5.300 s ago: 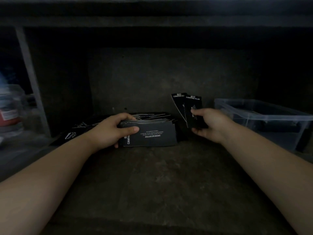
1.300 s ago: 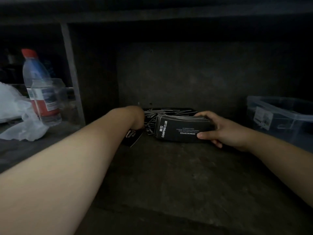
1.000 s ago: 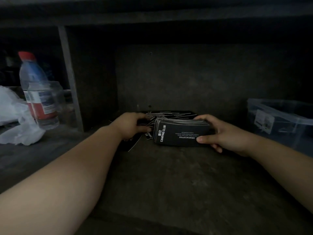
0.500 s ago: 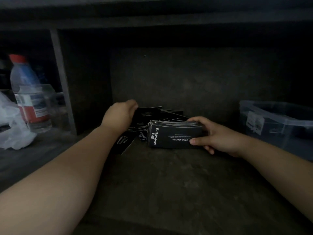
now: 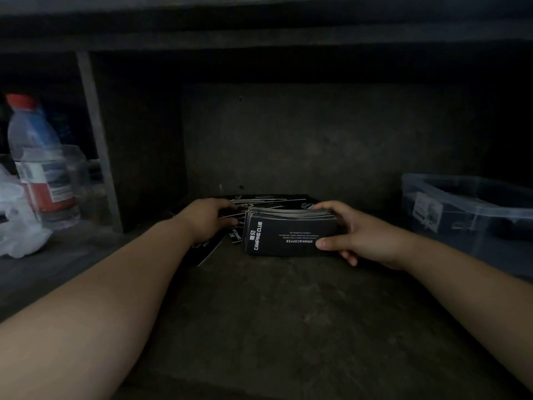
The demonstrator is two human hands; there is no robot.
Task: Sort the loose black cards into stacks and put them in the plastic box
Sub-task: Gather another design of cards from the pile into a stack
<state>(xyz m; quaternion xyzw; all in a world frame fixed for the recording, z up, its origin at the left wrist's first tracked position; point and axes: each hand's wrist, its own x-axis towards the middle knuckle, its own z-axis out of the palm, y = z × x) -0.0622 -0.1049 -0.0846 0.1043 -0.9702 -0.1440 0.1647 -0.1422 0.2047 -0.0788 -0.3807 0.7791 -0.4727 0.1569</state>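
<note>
The stack of black cards [image 5: 290, 236] is thin printed stock. It should be light as a bundle, and each card looks fairly stiff but smooth, so the layers will likely slide and fan unless pinched across both faces near a short end. It is tilted up with its "CAMPING CLUB" face toward the camera and its lower long edge down at the shelf [image 5: 288, 327]. The right grip [image 5: 363, 238] holds its right end, thumb on the front face and fingers over the top. Loose cards [image 5: 259, 201] lie just behind and to the left of the stack. The left grip [image 5: 206, 219] rests among them; I cannot tell whether it has pinched one. The plastic box [image 5: 473, 215] sits well apart, beyond the right grip
</note>
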